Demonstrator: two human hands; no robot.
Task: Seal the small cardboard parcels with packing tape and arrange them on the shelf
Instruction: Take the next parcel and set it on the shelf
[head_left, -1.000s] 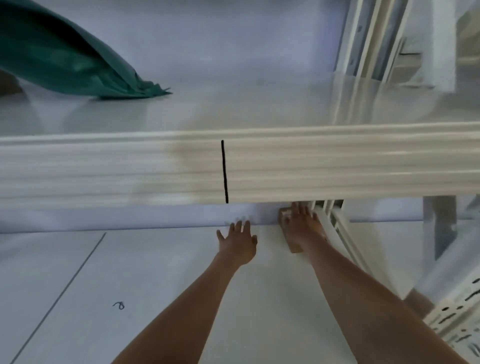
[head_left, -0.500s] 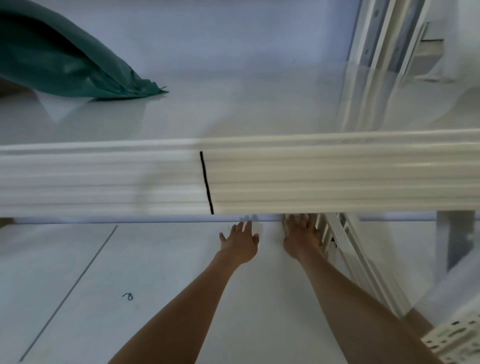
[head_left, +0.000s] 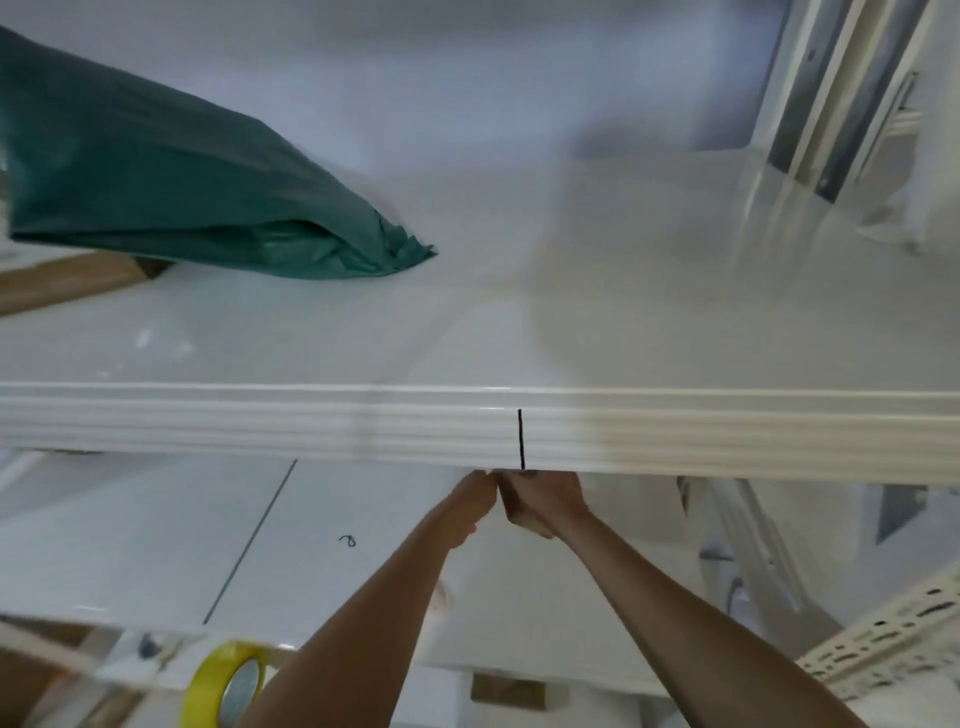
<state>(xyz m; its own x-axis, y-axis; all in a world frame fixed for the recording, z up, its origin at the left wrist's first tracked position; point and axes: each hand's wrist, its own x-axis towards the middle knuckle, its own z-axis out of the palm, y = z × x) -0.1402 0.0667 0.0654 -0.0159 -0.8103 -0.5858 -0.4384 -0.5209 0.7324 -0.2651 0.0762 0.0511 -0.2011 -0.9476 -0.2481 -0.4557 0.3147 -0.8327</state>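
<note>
Both my hands meet on the lower white shelf (head_left: 156, 545), just under the front lip of the upper shelf (head_left: 260, 426). My right hand (head_left: 548, 499) grips a small cardboard parcel (head_left: 527, 525), of which only a brown sliver shows below the palm. My left hand (head_left: 465, 512) is curled against the parcel's left side. The lip hides the fingertips of both hands. A yellow roll of packing tape (head_left: 208, 686) stands at the bottom left, away from both hands.
A green plastic bag (head_left: 182, 197) lies on the upper shelf over a cardboard piece (head_left: 67, 286). White metal uprights (head_left: 810, 104) rise at the right, with a slotted rail (head_left: 893, 639) at the lower right. Another bit of cardboard (head_left: 509, 691) shows below the lower shelf's edge.
My left hand left its flat, spread rest on the shelf and closed in on the parcel. My right hand brought the parcel left, away from the upright. The tape roll came into view.
</note>
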